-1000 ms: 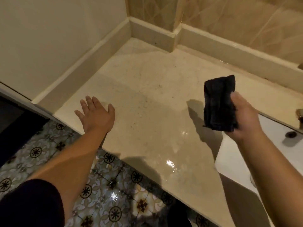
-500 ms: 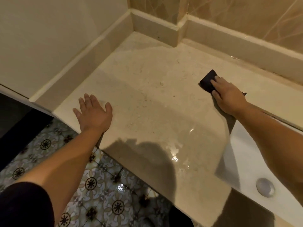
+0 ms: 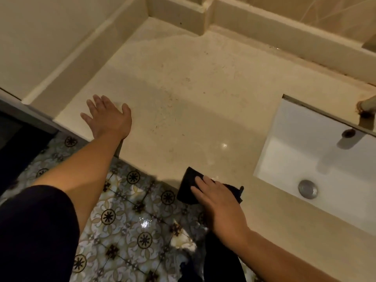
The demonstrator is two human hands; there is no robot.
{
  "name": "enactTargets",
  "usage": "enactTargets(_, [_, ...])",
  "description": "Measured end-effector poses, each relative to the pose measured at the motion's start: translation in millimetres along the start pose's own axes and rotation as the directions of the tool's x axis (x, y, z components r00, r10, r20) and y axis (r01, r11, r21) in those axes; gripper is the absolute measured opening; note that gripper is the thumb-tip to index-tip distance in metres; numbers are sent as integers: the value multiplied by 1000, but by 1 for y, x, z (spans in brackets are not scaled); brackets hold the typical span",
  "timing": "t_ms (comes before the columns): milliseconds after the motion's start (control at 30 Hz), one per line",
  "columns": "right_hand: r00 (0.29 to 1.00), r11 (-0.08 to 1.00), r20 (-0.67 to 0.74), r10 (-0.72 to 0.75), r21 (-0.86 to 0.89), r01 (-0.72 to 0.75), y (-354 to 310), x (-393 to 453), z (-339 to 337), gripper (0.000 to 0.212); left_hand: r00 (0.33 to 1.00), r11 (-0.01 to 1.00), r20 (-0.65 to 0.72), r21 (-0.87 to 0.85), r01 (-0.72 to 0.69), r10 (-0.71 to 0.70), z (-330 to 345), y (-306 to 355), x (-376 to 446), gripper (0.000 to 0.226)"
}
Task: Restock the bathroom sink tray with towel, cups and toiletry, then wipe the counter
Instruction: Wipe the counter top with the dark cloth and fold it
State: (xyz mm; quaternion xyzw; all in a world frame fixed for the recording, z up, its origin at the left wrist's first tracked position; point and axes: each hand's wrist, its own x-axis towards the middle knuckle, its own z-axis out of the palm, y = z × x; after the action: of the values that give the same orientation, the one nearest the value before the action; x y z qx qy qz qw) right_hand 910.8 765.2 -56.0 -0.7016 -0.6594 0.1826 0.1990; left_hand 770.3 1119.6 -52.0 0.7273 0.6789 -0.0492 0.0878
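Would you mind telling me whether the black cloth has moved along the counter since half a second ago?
Yes. The black cloth, under the right hand, has come from near the back ledge to the counter's front edge, left of the sink.

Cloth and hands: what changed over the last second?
The right hand brought the black cloth down onto the counter near the back wall, then wiped it toward the front edge. The left hand stayed flat on the counter.
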Motion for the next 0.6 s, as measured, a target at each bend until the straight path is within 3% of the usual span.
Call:
enactTargets(167, [992, 990, -123, -40, 129, 56, -30, 2, 21, 55, 1000, 1000, -1, -5, 2, -2, 1, -1, 2, 81])
enactTargets(267, [986, 912, -118, 117, 406, -60, -44, 15, 13, 44, 1000, 1000, -7, -1, -1, 1, 1, -1, 3, 81])
enactTargets(300, [974, 814, -48, 222, 560, -158, -51, 19, 2, 41, 1000, 1000, -3, -2, 0, 0, 0, -1, 3, 81])
enactTargets(333, [947, 629, 80, 311, 730, -268, -56, 24, -11, 38, 1000, 1000, -1, -4, -1, 1, 0, -1, 2, 81])
enactTargets(367, [902, 337, 239, 359, 869, -364, -59, 31, -26, 35, 1000, 1000, -3, -4, -3, 3, 0, 0, 2, 80])
enactTargets(433, [801, -253, 501, 328, 864, -436, -53, 46, -57, 28, 1000, 1000, -9, -6, -4, 4, 0, 1, 2, 80])
enactTargets(467, [794, -406, 524, 308, 828, -388, -43, 55, -72, 26, 1000, 1000, -10, -6, -3, 3, 0, 1, 2, 80])
enactTargets(533, [815, -471, 460, 354, 840, -270, -8, 81, -103, 32, 1000, 1000, -11, -1, -1, 1, 1, 1, 3, 79])
enactTargets(600, [809, -294, 302, 505, 941, -169, 39, 118, -136, 35, 1000, 1000, -8, 10, 0, 0, 2, 0, 4, 79])
